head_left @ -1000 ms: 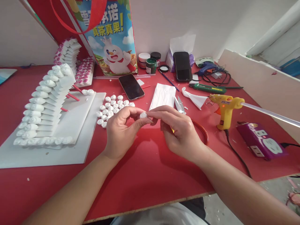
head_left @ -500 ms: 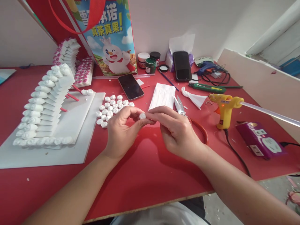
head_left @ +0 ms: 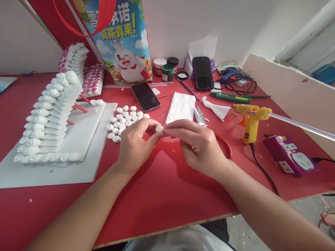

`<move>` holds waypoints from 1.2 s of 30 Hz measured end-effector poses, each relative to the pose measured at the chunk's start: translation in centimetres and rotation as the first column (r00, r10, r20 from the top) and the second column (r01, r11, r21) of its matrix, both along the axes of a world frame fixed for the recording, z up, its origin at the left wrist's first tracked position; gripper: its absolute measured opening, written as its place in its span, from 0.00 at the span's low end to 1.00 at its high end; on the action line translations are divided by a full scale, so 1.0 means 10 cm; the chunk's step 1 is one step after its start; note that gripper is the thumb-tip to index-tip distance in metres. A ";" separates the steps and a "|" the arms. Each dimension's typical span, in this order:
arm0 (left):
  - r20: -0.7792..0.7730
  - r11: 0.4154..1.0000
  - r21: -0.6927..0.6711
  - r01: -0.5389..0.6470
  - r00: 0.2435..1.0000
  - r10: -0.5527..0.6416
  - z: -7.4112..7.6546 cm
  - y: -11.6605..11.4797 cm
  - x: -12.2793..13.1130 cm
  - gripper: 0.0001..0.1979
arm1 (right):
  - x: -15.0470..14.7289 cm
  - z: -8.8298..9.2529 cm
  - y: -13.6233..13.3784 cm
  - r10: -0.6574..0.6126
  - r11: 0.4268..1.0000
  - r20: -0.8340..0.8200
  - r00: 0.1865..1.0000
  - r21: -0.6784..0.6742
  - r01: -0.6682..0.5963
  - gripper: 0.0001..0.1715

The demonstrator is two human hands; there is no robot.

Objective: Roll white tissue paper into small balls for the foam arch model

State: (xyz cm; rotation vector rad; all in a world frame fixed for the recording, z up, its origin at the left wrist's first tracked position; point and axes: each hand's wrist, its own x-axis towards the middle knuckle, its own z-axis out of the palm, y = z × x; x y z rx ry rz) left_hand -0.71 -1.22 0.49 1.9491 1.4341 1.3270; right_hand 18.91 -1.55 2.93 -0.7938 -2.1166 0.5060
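Note:
Between thumb and forefinger, my left hand [head_left: 137, 144] pinches a small white rolled paper rose [head_left: 159, 128]. My right hand [head_left: 200, 146] is closed, its fingertips pressed together at the rose's right side; whatever they grip there is mostly hidden. Just behind my left hand lies a cluster of finished-looking white roses [head_left: 122, 121] on the red table. A folded stack of white tissue [head_left: 181, 107] sits beyond my right hand. Scissors with metal blades [head_left: 200, 116] and red handles [head_left: 225, 145] lie partly under that hand.
At left, a stepped white structure edged with roses [head_left: 39, 123] stands on a white board [head_left: 75, 177]. A yellow glue gun [head_left: 250, 120] and a purple power box [head_left: 290, 157] are at right. Behind are a phone [head_left: 146, 96], paint jars [head_left: 168, 72] and a printed bag [head_left: 125, 45].
The rose has turned slightly in my left fingers, so its spiral top shows more. My right fingers have shifted slightly and straightened beside it. Everything else stays put.

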 end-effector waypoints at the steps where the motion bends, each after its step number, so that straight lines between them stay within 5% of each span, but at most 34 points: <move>1: 0.034 1.000 -0.004 0.002 0.999 -0.002 0.00 0.00 0.00 0.09 | 0.01 0.02 0.00 -0.005 1.000 -0.050 0.999 -0.002 0.004 0.30; 6: 0.282 0.992 -0.116 0.044 0.959 -0.009 0.03 0.02 0.01 0.11 | 0.03 0.04 0.03 -0.116 0.989 -0.203 0.972 -0.119 0.093 0.28; 14: 0.474 0.955 -0.259 0.148 0.880 -0.008 0.05 0.04 0.01 0.11 | -0.02 -0.05 0.08 0.009 0.991 -0.121 0.993 -0.132 -0.025 0.32; 21: 0.727 0.896 -0.295 0.332 0.686 -0.015 0.05 0.02 0.04 0.08 | -0.06 -0.11 0.03 0.057 0.992 -0.096 0.994 -0.107 -0.068 0.38; 28: 0.670 0.883 -0.341 0.322 0.742 -0.012 0.02 0.02 0.04 0.06 | -0.04 -0.12 0.03 -0.003 0.999 0.005 1.000 0.032 0.003 0.34; 36: 0.490 0.908 -0.350 0.232 0.871 -0.034 0.05 0.01 0.02 0.07 | -0.03 -0.15 0.03 0.000 0.999 0.004 1.000 0.043 0.000 0.31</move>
